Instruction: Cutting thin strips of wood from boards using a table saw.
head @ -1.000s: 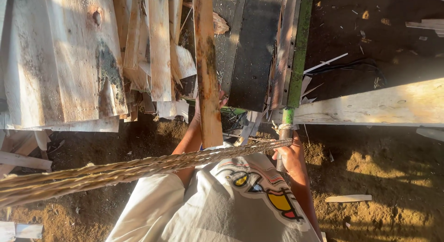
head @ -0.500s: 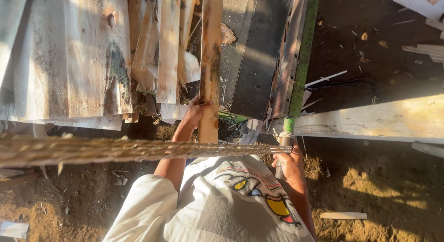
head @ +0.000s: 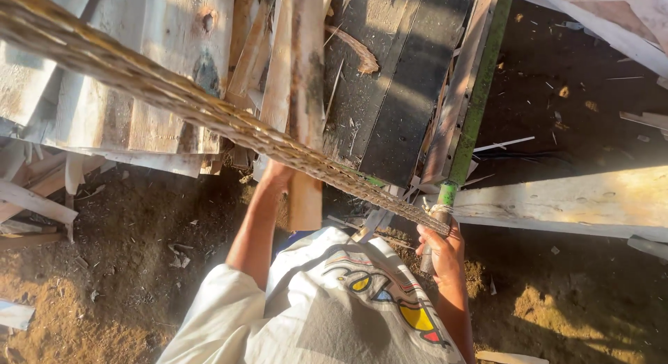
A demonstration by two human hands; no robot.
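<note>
Item one: my left hand (head: 277,175), closed round the near end of a narrow wooden slat (head: 305,106); fingers mostly hidden behind the wood, but the grip reads as full. The slat runs away from me, lying over the stack of pale boards (head: 139,72) and beside the dark slab (head: 403,85).

Item two: my right hand (head: 440,251), wrapped tight round the lower end of a green pole (head: 476,99), close to where a thick twisted rope (head: 174,92) is lashed to it. The rope crosses the whole view on a diagonal, passing over the slat.

Item three: a long pale plank (head: 570,197) lying crosswise at the right, on bare dirt ground (head: 104,266) strewn with splinters.

Handling note, as I judge it: I keep the slat in line with its neighbours so its far end does not snag, hold it clear under the rope, and keep the pole firm for balance while the left arm works.
</note>
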